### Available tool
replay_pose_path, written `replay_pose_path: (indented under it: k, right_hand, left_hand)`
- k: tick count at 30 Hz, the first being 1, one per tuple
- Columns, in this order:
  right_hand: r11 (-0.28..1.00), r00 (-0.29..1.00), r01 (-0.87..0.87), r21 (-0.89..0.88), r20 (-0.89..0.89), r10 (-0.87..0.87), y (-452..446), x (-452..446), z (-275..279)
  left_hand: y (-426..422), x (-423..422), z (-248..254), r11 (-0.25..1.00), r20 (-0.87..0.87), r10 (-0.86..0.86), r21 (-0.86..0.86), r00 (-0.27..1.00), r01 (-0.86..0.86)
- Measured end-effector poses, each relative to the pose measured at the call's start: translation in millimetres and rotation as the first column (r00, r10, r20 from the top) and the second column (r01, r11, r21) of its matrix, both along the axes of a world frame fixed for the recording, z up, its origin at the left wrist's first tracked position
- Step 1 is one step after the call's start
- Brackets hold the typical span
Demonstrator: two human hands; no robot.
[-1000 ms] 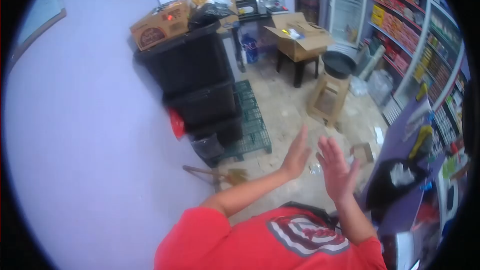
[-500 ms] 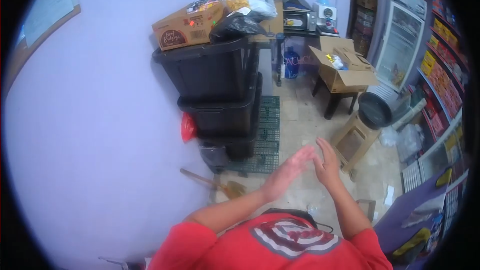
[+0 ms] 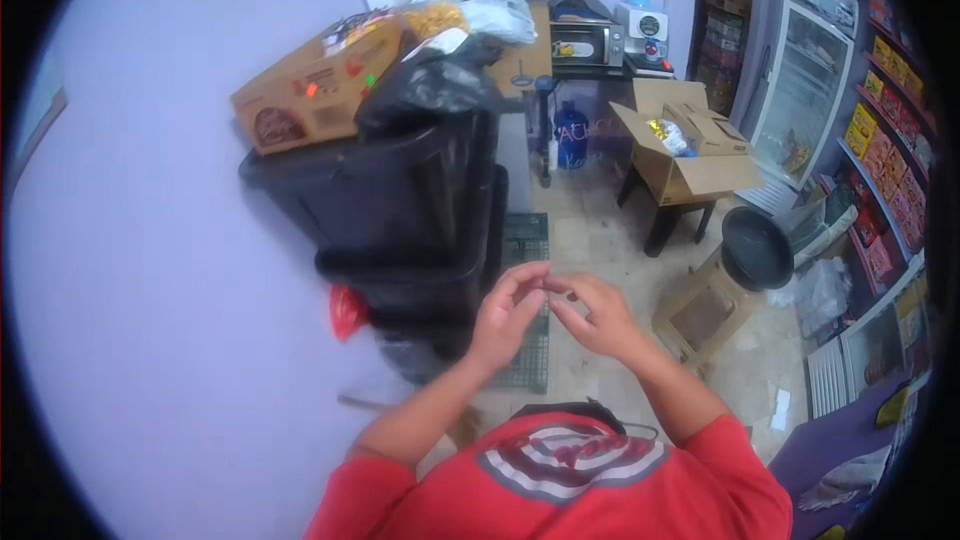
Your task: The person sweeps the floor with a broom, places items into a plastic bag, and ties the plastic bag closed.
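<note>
My left hand (image 3: 508, 318) and my right hand (image 3: 592, 314) are raised in front of my chest, their fingertips meeting or nearly so. The fingers of both are bent, with the thumbs held apart from them, and I see nothing in either hand. Behind my left hand stand stacked black bins (image 3: 380, 200), with a green plastic pallet (image 3: 527, 360) beside them. A wooden stool (image 3: 700, 315) with a black round pan (image 3: 757, 248) on it is to the right of my right hand.
A cardboard box (image 3: 320, 90) and a black bag (image 3: 430, 88) lie on the bins. An opened carton (image 3: 715, 176) sits on a dark stool. Behind are a microwave (image 3: 585, 45) and a blue bottle (image 3: 571, 135). A glass-door fridge (image 3: 800, 90) and stocked shelves (image 3: 880, 160) line the right.
Both hands have moved left in view, and their fingers are more bent than before. The view has swung, first bringing the fridge fully into sight, then moving nearer the bins.
</note>
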State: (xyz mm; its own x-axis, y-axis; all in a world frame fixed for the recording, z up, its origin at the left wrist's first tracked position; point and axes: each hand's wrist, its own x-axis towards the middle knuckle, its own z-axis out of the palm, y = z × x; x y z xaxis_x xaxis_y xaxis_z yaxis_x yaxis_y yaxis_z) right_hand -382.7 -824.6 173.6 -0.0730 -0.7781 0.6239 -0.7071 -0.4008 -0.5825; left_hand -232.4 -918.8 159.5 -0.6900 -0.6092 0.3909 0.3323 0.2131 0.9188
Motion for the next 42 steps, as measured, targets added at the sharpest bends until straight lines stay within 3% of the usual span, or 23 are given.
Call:
replay_pose_path:
  k: [3,6,12,15,19,22,24,25,27,28,30,31,33,35,38,39,41,42]
  right_hand:
    - [0.999,0.997,0.042,0.012,0.065,-0.043,-17.4,-47.6,-8.4]
    - [0.980,0.958,0.076,0.184,0.260,-0.123,-31.0,-105.7,-17.1]
    - [0.986,0.958,0.054,0.156,0.272,-0.096,-100.5,-253.0,-17.5]
    - [0.988,0.956,-0.057,0.141,0.293,0.013,-151.1,-334.6,-7.4]
    - [0.951,0.965,-0.161,0.265,0.243,0.096,-217.8,-428.3,8.4]
    - [0.881,0.917,-0.300,0.365,0.365,0.161,-267.2,-483.4,29.4]
    - [0.883,0.908,-0.331,0.334,0.369,0.201,-301.7,-512.2,32.6]
    - [0.894,0.902,-0.337,0.295,0.375,0.216,-320.7,-524.5,32.6]
    - [0.902,0.893,-0.352,0.249,0.379,0.244,-365.6,-544.9,36.2]
    - [0.922,0.904,-0.322,0.216,0.359,0.232,-391.9,-552.9,38.6]
    - [0.932,0.912,-0.310,0.188,0.337,0.235,-447.0,-565.2,45.8]
    - [0.934,0.897,-0.319,0.159,0.370,0.243,-478.2,-570.3,52.2]
    - [0.935,0.874,-0.338,0.112,0.407,0.267,-521.2,-572.2,56.6]
    - [0.962,0.910,-0.260,0.087,0.356,0.214,-560.7,-572.5,70.6]
    - [0.970,0.911,-0.232,0.071,0.366,0.191,-611.0,-569.4,75.0]
    - [0.970,0.909,-0.234,0.067,0.369,0.193,-627.4,-569.6,78.5]
    - [0.967,0.903,-0.249,0.050,0.372,0.213,-662.5,-571.4,89.6]
    - [0.968,0.918,-0.248,0.029,0.326,0.225,-681.9,-571.2,93.5]
  left_hand:
    - [-43.8,-52.6,-4.4,0.999,0.043,-0.033,0.043,0.999,0.032]
    - [-81.0,-112.0,-5.3,0.994,0.101,-0.090,0.066,0.991,0.084]
    - [-148.8,-247.5,-2.8,0.991,0.020,-0.096,-0.094,0.995,0.097]
    - [-190.3,-317.5,-16.1,0.994,-0.012,0.005,-0.111,1.000,-0.006]
    - [-253.8,-394.6,-5.4,0.976,-0.027,0.209,-0.061,0.978,-0.210]
    - [-297.3,-427.1,20.0,0.929,-0.049,0.368,-0.028,0.929,-0.370]
    - [-326.9,-438.1,44.7,0.707,0.022,0.609,-0.467,0.793,-0.531]
    - [-346.2,-445.1,53.3,0.695,0.024,0.626,-0.472,0.780,-0.543]
    - [-388.4,-461.0,71.8,0.293,-0.118,0.772,-0.806,0.625,-0.514]
    - [-407.2,-472.9,83.0,0.284,-0.119,0.781,-0.806,0.613,-0.519]
    - [-439.5,-497.6,100.0,-0.053,-0.227,0.860,-0.931,0.457,-0.362]
    - [-458.0,-509.1,101.8,-0.061,-0.229,0.867,-0.930,0.442,-0.362]
    - [-500.9,-532.3,104.1,-0.407,-0.446,0.830,-0.895,0.333,-0.184]
    - [-544.3,-540.0,111.4,-0.583,-0.575,0.764,-0.810,0.293,-0.070]
    - [-586.0,-530.3,102.8,-0.320,-0.309,0.935,-0.947,0.175,0.040]
    - [-587.3,-522.5,101.9,-0.321,-0.309,0.937,-0.946,0.164,0.048]
    - [-564.3,-507.2,120.9,-0.240,-0.285,0.936,-0.946,0.206,-0.220]
    - [-563.1,-504.8,127.4,-0.251,-0.293,0.937,-0.944,0.190,-0.213]
